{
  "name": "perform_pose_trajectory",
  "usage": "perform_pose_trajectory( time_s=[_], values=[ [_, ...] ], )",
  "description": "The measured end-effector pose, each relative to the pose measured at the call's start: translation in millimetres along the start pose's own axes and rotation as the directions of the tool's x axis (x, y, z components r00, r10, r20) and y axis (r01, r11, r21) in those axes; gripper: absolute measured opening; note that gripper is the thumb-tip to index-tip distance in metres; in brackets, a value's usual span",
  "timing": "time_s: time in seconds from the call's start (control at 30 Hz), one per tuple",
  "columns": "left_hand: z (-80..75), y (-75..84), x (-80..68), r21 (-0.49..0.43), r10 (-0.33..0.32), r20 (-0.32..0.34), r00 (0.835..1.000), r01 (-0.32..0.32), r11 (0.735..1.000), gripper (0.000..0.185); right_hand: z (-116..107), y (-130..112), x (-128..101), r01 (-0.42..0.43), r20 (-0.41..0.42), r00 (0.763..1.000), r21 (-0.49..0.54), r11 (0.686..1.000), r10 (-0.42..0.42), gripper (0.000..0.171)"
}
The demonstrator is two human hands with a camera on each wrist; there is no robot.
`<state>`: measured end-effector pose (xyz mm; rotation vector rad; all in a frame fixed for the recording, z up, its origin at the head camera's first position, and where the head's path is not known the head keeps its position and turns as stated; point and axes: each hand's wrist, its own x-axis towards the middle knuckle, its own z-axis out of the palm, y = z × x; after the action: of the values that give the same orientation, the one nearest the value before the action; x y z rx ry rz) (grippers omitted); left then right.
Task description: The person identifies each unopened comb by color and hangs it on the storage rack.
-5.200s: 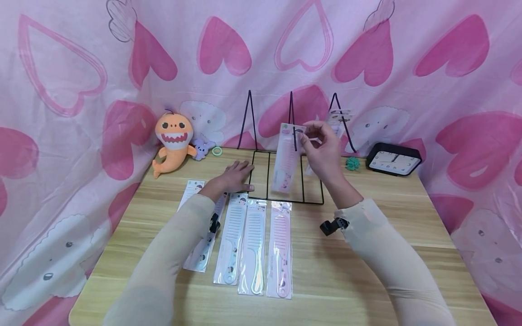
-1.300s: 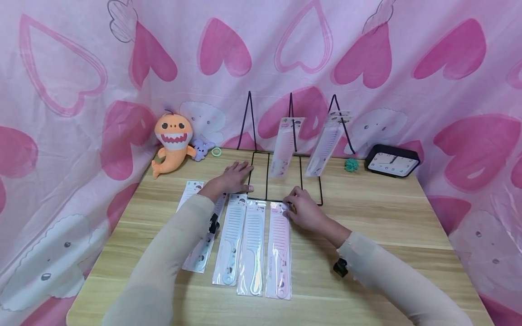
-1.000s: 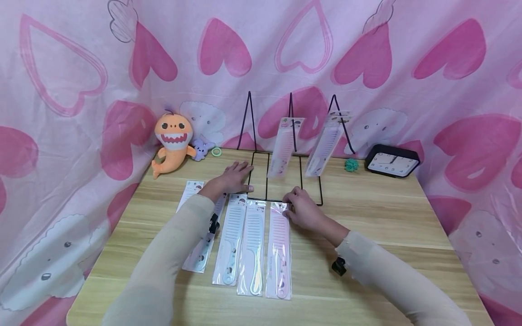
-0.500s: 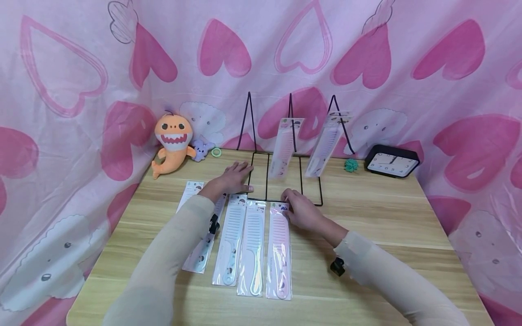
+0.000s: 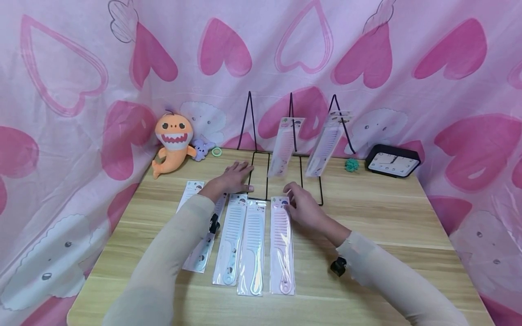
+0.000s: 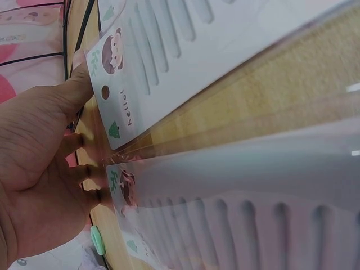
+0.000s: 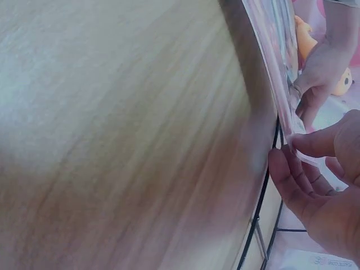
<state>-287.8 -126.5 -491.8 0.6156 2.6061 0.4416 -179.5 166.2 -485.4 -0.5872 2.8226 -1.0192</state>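
My right hand [image 5: 306, 209] pinches the top right corner of a packaged pink comb [image 5: 281, 246] between thumb and fingers. The packet's top end is raised off the table, as the right wrist view shows its edge [image 7: 269, 67] from the side. My left hand [image 5: 234, 178] rests with fingers spread at the left side of a black wire rack [image 5: 267, 177]. One packaged comb [image 5: 284, 147] hangs on the rack's middle arm, and overlapping packets [image 5: 325, 145] hang on its right arm. Nothing hangs on the left arm.
Left of the pink comb lie two packaged pale combs [image 5: 251, 246] [image 5: 230, 240], and more packets [image 5: 200, 253] partly under my left forearm. Along the back stand an orange shark plush [image 5: 174, 142], a small purple toy [image 5: 201, 149], a green ring [image 5: 216, 152], a green pompom [image 5: 351, 165] and a black clock [image 5: 392, 160].
A comb was put on the middle arm by my right hand, which then came down to the pink comb on the table. That packet has now shifted slightly up and right. My left hand stays put.
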Motion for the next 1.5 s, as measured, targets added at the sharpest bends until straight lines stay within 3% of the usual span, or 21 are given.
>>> perform_pose_trajectory(
  time_s=[0.2, 0.37, 0.5, 0.63, 0.83, 1.0, 1.13, 1.23, 1.5],
  values=[
    [-0.3, 0.7, -0.9, 0.0, -0.003, -0.001, 1.0, 0.003, 1.0, 0.089, -10.3, -6.0, 1.9, -0.065, -0.043, 0.997, 0.144, 0.987, 0.072, 0.042],
    [0.3, 1.5, -0.6, 0.004, -0.012, -0.005, 1.0, 0.012, 1.0, 0.088, -20.2, -15.5, 2.4, -0.133, -0.035, 0.988, 0.304, 0.943, 0.151, 0.04],
    [0.1, 1.9, -0.6, 0.001, -0.009, -0.004, 1.0, 0.009, 1.0, 0.088, -27.4, -21.9, 1.6, -0.136, -0.038, 0.986, 0.363, 0.922, 0.16, 0.036],
    [-0.7, 0.1, 0.2, -0.028, -0.007, 0.008, 1.0, 0.007, 1.0, 0.09, -34.9, -27.6, 0.9, -0.086, -0.081, 0.989, 0.369, 0.925, 0.124, 0.032],
    [7.3, -12.6, 13.7, -0.057, 0.002, 0.01, 1.0, -0.001, 0.998, 0.093, -47.5, -38.3, 0.3, -0.03, -0.157, 0.983, 0.385, 0.922, 0.097, 0.028],
    [4.2, -6.8, 9.4, -0.046, -0.003, 0.011, 1.0, 0.004, 0.999, 0.092, -59.8, -45.9, -1.7, 0.0, -0.204, 0.975, 0.399, 0.917, 0.088, 0.027],
    [-1.4, 0.9, 1.9, -0.032, -0.003, 0.011, 1.0, 0.003, 0.999, 0.089, -71.4, -53.4, -4.7, 0.036, -0.271, 0.96, 0.395, 0.918, 0.078, 0.025],
    [0.2, -0.7, 4.5, -0.041, -0.016, 0.02, 1.0, 0.017, 0.999, 0.089, -79.7, -59.4, -7.4, 0.067, -0.31, 0.948, 0.416, 0.907, 0.072, 0.024],
    [16.2, -25.8, 30.7, -0.043, -0.023, 0.024, 0.999, 0.024, 0.999, 0.097, -95.8, -72.2, -9.1, 0.243, -0.442, 0.897, 0.457, 0.856, -0.019, 0.023]
  ],
)
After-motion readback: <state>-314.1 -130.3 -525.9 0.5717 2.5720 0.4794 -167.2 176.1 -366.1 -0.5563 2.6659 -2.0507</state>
